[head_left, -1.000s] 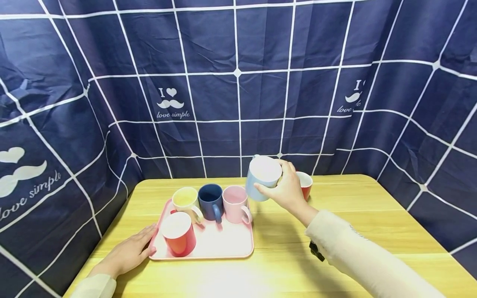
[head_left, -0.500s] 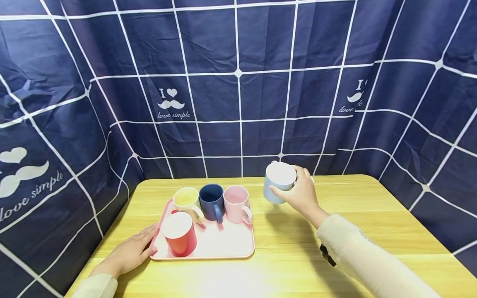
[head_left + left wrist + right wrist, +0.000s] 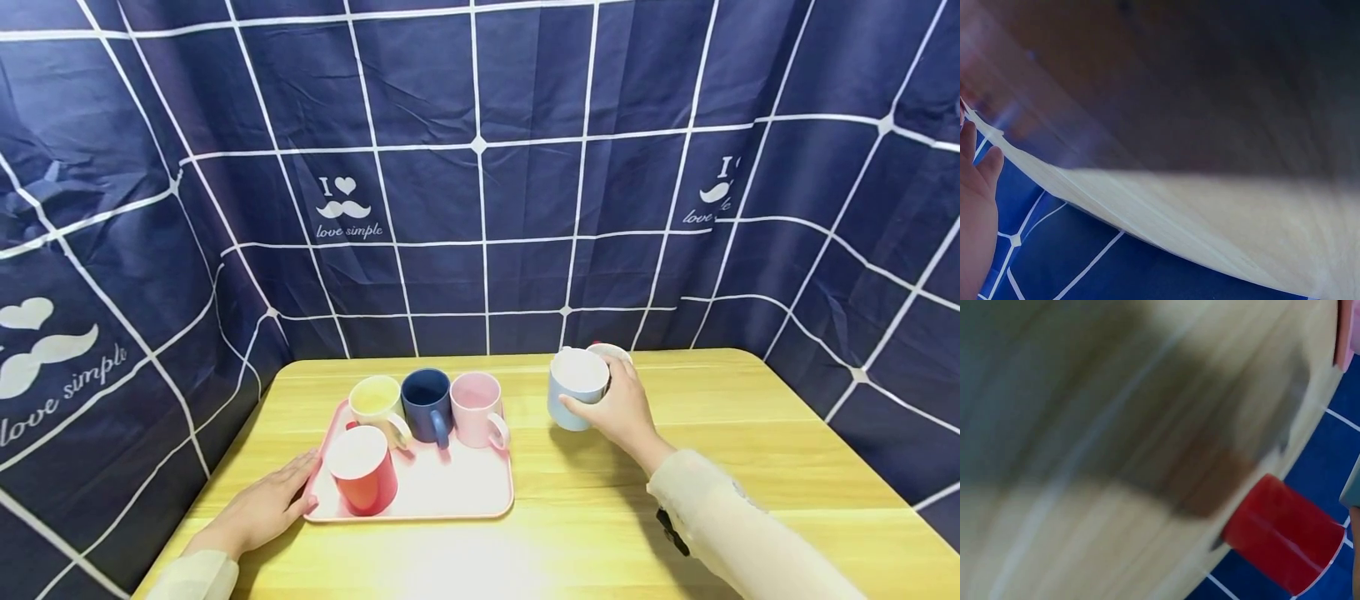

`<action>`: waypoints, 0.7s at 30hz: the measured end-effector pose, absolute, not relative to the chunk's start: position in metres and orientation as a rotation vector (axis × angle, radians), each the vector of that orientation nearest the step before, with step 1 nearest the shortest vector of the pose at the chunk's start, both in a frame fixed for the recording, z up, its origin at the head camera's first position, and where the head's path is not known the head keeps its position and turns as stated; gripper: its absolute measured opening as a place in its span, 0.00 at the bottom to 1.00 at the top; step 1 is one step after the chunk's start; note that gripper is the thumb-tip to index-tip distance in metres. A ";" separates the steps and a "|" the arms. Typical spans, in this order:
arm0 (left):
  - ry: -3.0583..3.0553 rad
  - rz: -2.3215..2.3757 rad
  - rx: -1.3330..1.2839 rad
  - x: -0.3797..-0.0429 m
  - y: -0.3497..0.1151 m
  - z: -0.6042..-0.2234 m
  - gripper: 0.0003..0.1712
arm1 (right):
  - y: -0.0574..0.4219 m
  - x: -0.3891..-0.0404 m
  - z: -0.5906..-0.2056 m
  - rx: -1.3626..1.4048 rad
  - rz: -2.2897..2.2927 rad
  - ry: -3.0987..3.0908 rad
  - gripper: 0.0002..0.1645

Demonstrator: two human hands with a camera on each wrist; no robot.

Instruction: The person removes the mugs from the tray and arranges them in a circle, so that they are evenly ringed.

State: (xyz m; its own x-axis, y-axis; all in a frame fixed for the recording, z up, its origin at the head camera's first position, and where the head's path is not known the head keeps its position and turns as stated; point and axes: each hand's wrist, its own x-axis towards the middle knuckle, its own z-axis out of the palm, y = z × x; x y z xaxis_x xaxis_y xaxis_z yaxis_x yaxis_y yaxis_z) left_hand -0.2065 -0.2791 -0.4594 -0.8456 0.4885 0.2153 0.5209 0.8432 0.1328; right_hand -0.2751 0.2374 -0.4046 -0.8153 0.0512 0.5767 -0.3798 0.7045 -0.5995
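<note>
My right hand grips a light blue mug by its side, close over the table right of the tray. The mug's pale inside faces up. Right behind it stands a red mug, mostly hidden in the head view, where its rim shows past my fingers. My left hand lies beside the pink tray, fingers fairly straight and fingertips at its left edge. On the tray stand a yellow mug, a navy mug, a pink mug and, in front, another red mug.
The wooden table stretches to the right of the mugs. A dark blue curtain with white grid lines rises behind it and along both sides. In the left wrist view, the curtain also shows below the table's edge.
My right hand has carried the light blue mug rightward from beside the pink mug and lowered it in front of the loose red mug. My left hand stays at the tray.
</note>
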 end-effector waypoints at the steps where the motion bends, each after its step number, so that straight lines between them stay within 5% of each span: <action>1: -2.837 -0.273 -0.792 -0.207 -0.279 -0.460 0.33 | 0.238 -0.274 -0.407 0.253 0.995 -2.347 0.49; 21: -2.815 -0.272 -0.809 -0.209 -0.282 -0.464 0.33 | 0.242 -0.274 -0.445 0.117 0.982 -2.530 0.50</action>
